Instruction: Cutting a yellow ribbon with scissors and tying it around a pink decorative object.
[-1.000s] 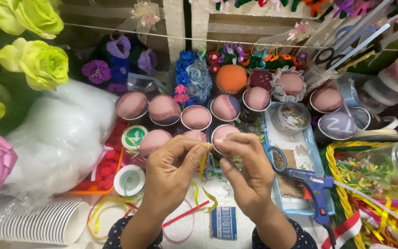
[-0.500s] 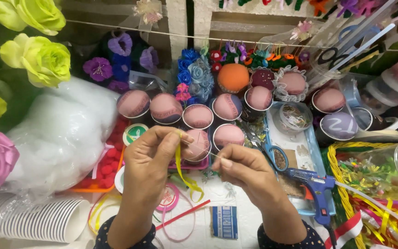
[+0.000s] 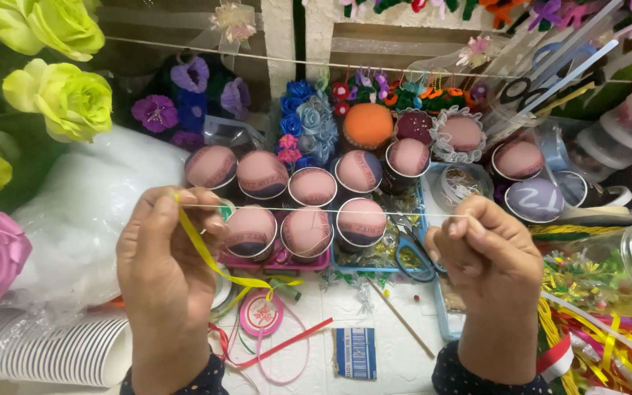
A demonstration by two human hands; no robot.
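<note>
My left hand (image 3: 166, 271) pinches a narrow yellow ribbon (image 3: 213, 263) together with one end of a thin white thread (image 3: 330, 211). The ribbon hangs down from my fingers and curls over the table. My right hand (image 3: 488, 260) pinches the other end of the thread. The thread is stretched taut and level between both hands, above several small paper cups topped with pink and purple fabric domes (image 3: 309, 232).
Green and pink fabric roses (image 3: 60, 99) and white stuffing (image 3: 74, 212) fill the left. A stack of white paper cups (image 3: 45, 351) lies at lower left. Pink and red ribbon spools (image 3: 261, 314), blue scissors (image 3: 411, 252), a clear jar (image 3: 623, 267) and loose ribbons (image 3: 608, 336) crowd the table.
My hands were together at the centre a second ago. They have drawn apart sideways, pulling the thread out taut between them, the yellow ribbon going left with my left hand.
</note>
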